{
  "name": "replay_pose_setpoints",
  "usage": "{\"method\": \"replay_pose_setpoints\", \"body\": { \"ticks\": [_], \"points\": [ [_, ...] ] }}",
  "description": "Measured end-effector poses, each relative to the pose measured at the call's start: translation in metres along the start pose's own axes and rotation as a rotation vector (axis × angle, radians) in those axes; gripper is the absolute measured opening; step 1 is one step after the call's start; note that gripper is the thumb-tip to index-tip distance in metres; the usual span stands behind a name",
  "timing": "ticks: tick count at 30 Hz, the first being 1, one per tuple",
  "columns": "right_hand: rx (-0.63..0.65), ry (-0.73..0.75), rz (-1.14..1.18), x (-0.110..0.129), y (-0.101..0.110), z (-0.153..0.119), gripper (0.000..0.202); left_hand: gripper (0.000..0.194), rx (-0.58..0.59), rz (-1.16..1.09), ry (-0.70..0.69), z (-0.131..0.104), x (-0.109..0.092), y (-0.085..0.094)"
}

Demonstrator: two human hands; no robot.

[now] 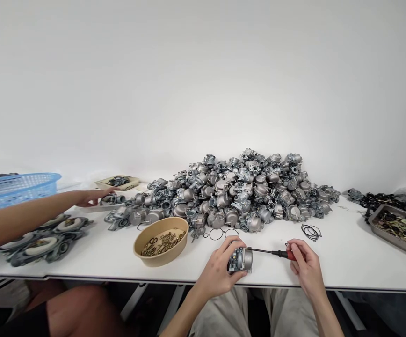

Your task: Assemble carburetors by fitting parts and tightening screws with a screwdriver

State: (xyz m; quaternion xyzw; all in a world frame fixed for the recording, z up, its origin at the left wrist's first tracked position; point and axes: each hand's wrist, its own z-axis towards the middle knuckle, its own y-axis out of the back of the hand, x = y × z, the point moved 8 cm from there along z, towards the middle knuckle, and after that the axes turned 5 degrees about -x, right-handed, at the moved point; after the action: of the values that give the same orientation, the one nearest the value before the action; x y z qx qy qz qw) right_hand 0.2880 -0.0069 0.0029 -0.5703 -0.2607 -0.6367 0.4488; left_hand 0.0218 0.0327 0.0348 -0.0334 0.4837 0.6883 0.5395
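Observation:
My left hand [218,269] is closed around a grey metal carburetor [242,260] at the table's front edge, its round bowl facing right. In my right hand [306,267] is a screwdriver [280,253] with a red and black handle. The screwdriver's shaft lies level, and its tip meets the upper side of the carburetor's bowl. Something small and dark shows by my right fingertips, too small to name. Left of my hands sits a tan bowl [143,255] with brass-coloured screws in it. Thin black rubber rings [311,231] lie beyond my right hand.
A large heap of carburetors [231,192] fills the back middle of the table. To the right is a metal tray [395,238] of small parts. A co-worker's arm [41,210] reaches in from the left, near a blue basket [24,187] and several carburetor bodies [45,241].

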Motion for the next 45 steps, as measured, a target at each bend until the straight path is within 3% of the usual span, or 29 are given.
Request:
{"method": "replay_pose_setpoints", "body": {
  "ticks": [6, 11, 16, 22, 45],
  "points": [
    [-0.001, 0.148, -0.03, 0.005, 0.003, 0.001, 0.04, 0.05, 0.001, -0.008, 0.002, 0.0, 0.0, -0.001],
    [0.035, 0.047, -0.016, -0.004, 0.002, 0.001, 0.037, 0.049, -0.002, -0.006, 0.009, 0.0, 0.0, 0.0],
    [0.039, 0.13, -0.041, 0.005, 0.003, 0.0, 0.037, 0.047, -0.003, 0.004, -0.003, 0.0, -0.001, 0.001],
    [0.034, 0.057, 0.009, 0.001, -0.001, 0.0, 0.043, 0.047, -0.014, -0.001, -0.008, 0.0, 0.0, 0.002],
    [0.077, 0.118, 0.053, 0.002, -0.004, 0.0, 0.045, 0.046, -0.011, -0.012, -0.003, 0.0, 0.001, 0.001]
  ]
}}
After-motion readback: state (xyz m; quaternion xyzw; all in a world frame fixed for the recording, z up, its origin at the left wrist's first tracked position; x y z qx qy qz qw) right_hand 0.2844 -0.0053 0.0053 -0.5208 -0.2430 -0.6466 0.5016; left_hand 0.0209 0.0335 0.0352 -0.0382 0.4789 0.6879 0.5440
